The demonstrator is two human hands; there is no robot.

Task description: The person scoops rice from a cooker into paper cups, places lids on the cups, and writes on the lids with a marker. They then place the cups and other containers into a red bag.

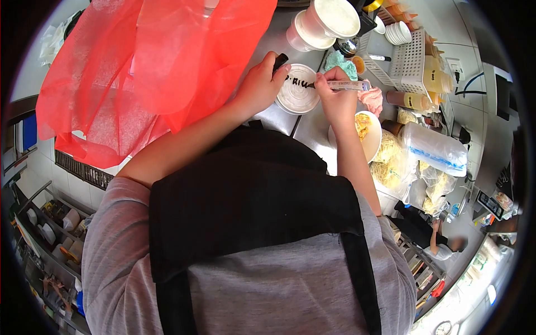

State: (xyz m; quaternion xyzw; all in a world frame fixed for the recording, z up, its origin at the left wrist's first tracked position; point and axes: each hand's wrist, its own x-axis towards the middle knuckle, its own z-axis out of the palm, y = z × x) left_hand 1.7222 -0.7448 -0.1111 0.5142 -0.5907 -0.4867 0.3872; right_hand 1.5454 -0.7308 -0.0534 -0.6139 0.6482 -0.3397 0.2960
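My right hand grips a marker, its tip down on a round white lid. Black handwritten letters run across the lid, and part of them is hidden by my fingers. My left hand is closed around a black marker cap, with its fingers touching the lid's left edge. The lidded tub stands on a steel counter. Just beside my right forearm is a white bowl with yellowish food in it.
Red plastic bags cover the counter's left side. Stacked white tubs stand behind the lid. A teal cloth, a white basket, sauce bottles and bagged noodles line the right. Another person stands farther off.
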